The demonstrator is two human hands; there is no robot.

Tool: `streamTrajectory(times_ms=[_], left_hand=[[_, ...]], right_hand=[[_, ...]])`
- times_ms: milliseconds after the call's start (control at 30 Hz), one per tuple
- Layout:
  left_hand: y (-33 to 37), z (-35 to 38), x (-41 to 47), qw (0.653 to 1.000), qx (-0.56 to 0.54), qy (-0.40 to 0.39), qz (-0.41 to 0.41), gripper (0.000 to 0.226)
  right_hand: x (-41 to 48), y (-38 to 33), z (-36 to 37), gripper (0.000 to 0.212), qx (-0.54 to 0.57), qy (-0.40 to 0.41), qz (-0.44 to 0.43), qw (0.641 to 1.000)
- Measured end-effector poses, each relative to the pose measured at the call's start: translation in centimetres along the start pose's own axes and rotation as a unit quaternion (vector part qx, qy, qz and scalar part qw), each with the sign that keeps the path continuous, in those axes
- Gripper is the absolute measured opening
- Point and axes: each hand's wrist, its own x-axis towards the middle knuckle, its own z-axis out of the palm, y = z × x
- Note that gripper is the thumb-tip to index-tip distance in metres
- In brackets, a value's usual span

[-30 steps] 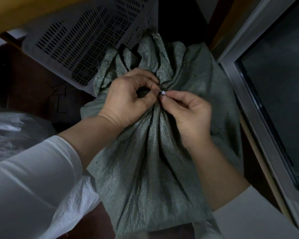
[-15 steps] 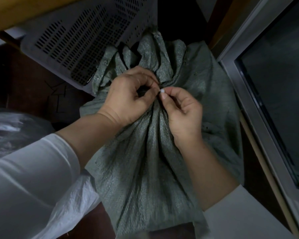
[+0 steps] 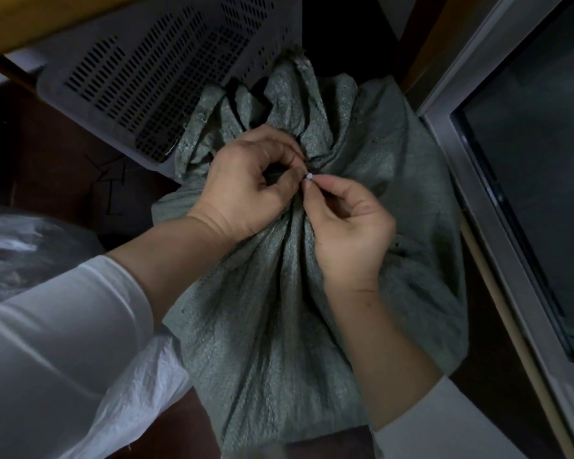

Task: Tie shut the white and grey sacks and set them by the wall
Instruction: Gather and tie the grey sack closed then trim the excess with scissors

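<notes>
The grey sack (image 3: pixel 279 309) lay on the dark floor in front of the person, its woven cloth drawn up into deep folds that met at a bunched neck near the middle. The loose mouth fanned out above that neck, against a pale perforated crate (image 3: pixel 153 71). The left hand (image 3: pixel 242 187) was at the neck with its fingers curled in, its grip pinched tight on the gathered cloth. The right hand (image 3: pixel 348 226) sat just beside it, fingertips almost touching the left, and its grip was closed too: thumb and forefinger held a tie end (image 3: pixel 309 176), a tiny thing with a white tip, right at the neck. How the tie ran around the cloth I could not make out. A white sack (image 3: pixel 136 402) showed at the lower left, tucked partly under the grey one and beneath the white sleeve (image 3: pixel 57 342). A grey window frame (image 3: pixel 478 200) ran down the right side, close to the sack.
</notes>
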Motion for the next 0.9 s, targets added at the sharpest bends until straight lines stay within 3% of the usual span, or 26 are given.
streamTrajectory(times_ms=[200,267,367,567,900], left_hand=[[0.2,-0.1,0.0,1.0,-0.005,0.003,-0.003,0.016],[0.2,-0.1,0.0,1.0,-0.003,0.001,-0.001,0.015],[0.2,0.0,-0.1,1.0,0.001,-0.003,-0.001,0.015],[0.2,-0.1,0.0,1.0,0.005,-0.01,-0.005,0.016],[0.4,0.0,0.1,1.0,0.009,-0.021,-0.005,0.017]], right_hand=[[0.6,0.0,0.2,0.015,-0.001,0.023,0.025,0.999],[1.0,0.1,-0.3,0.006,0.014,-0.019,0.042,0.999],[1.9,0.3,-1.3,0.011,0.013,-0.111,0.031,0.993],[3.9,0.3,-2.3,0.014,-0.076,-0.249,-0.048,0.964],[4.3,0.5,-2.5,0.007,-0.094,-0.26,-0.095,0.956]])
